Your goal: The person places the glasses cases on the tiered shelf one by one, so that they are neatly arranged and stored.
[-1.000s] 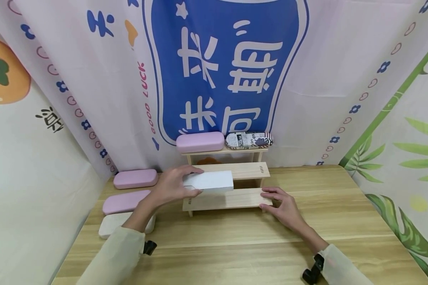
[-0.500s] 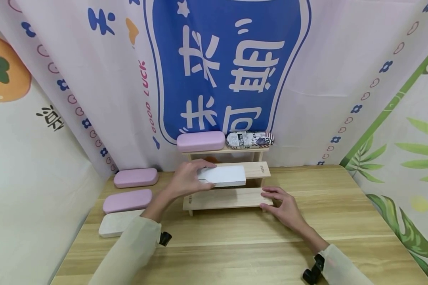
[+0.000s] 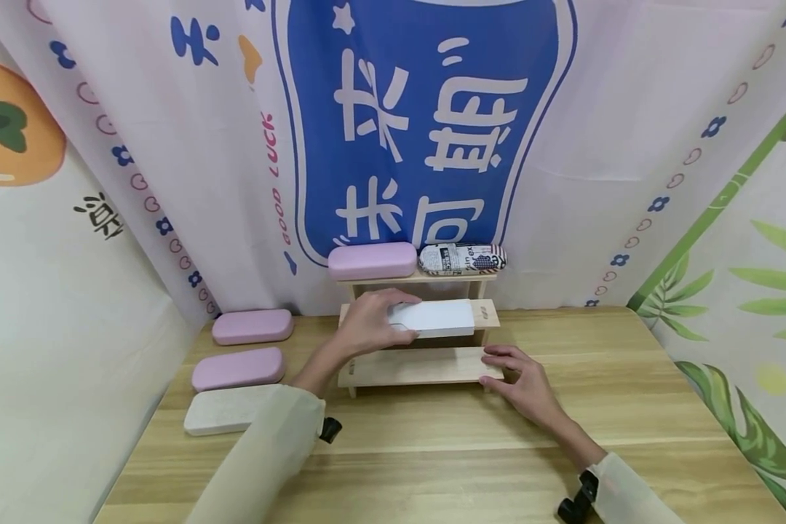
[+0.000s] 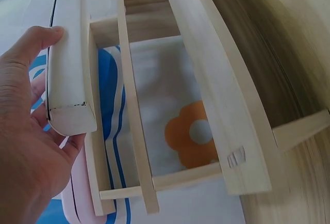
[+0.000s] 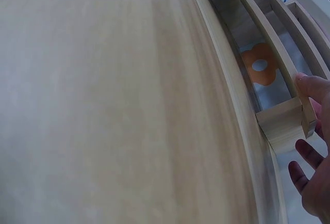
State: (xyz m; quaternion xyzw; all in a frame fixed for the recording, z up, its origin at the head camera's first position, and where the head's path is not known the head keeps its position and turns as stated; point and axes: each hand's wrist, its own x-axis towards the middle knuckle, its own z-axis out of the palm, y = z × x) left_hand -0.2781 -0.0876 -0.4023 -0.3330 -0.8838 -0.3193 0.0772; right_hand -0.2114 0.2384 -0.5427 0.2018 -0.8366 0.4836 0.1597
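My left hand (image 3: 370,327) grips the left end of a white glasses case (image 3: 440,318), thumb on one long side and fingers on the other. In the head view the case overlaps the middle board (image 3: 487,313) of a three-tier wooden stand, near its right end. A dark seam runs along the case (image 4: 72,69) in the left wrist view. My right hand (image 3: 522,384) pinches the right end of the stand's lowest board (image 3: 413,367), thumb at its front edge. On the top board, a pink glasses case (image 3: 372,260) stands left of a newsprint-patterned glasses case (image 3: 462,259).
Left of the stand, two pink cases (image 3: 252,327) and a light grey-white case (image 3: 225,410) lie in a column on the wood-grain table (image 3: 432,458). A printed curtain (image 3: 583,167) hangs right behind the stand. Side cloths border the table left and right.
My left hand has carried the white glasses case right and slightly back, from over the stand's left part to over the middle board's right part. My right hand has kept its place on the lowest board.
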